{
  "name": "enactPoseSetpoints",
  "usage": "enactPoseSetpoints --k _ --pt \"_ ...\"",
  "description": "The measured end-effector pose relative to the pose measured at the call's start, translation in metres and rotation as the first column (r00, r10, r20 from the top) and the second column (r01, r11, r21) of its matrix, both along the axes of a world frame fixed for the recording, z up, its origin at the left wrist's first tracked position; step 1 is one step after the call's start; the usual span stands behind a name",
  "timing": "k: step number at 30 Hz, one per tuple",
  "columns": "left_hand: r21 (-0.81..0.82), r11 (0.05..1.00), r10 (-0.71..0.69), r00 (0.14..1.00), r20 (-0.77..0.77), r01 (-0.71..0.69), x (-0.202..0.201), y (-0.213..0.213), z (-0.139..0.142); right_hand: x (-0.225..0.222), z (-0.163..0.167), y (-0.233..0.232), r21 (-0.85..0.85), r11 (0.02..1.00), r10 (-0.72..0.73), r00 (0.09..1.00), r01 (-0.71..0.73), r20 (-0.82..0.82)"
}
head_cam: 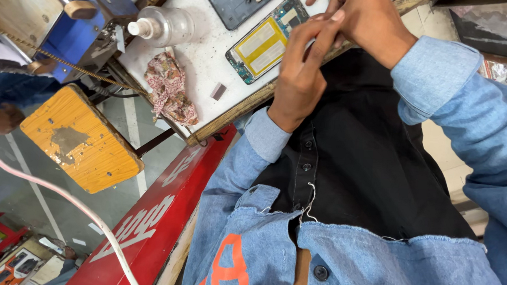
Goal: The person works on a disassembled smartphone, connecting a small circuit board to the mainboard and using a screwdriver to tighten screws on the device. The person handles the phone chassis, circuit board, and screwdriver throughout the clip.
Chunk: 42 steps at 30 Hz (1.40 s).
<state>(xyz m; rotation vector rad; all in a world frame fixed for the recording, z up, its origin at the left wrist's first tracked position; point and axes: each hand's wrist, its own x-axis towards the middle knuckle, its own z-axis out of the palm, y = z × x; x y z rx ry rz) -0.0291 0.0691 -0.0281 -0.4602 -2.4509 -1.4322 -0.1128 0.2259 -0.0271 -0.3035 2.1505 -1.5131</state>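
Above opened phone (265,43), left hand (298,75), right hand (361,18), fingertips touching

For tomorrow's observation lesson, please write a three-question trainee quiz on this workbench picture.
1. True or false: the opened phone lies on the white bench top.
2. What lies left of the small grey block? A) patterned cloth B) scissors
3. What stands above the cloth?

Key: 1 true. 2 A. 3 a clear plastic bottle. The left hand and right hand meet fingertips above the phone.
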Motion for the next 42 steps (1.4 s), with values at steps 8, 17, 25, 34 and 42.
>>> enactPoseSetpoints --k 8,17,25,34,42 --pt "-0.055 0.998 0.015 1.000 -0.014 -0.016 -0.004 -0.003 0.006 -0.006 0.004 -0.007 0.069 0.997 -0.049 0.994 0.043 0.093" --pt "-0.003 1.000 -0.010 1.000 -0.004 0.010 -0.005 -0.009 0.013 -0.008 0.002 -0.008 0.039 0.999 -0.041 0.988 0.035 0.151" --pt "-0.018 1.000 0.010 1.000 0.006 -0.010 -0.012 -0.017 0.017 -0.010 0.003 -0.009 0.003 0.999 -0.033 0.989 0.033 0.142" --pt "-0.060 0.998 -0.024 0.999 -0.020 0.023 -0.010 -0.019 0.021 -0.008 -0.003 -0.006 0.049 0.999 -0.032 0.985 0.024 0.168" --pt "-0.015 0.999 0.033 0.990 -0.136 -0.036 -0.002 -0.024 0.001 -0.012 -0.006 -0.012 0.261 0.965 0.016 1.000 -0.018 0.011"
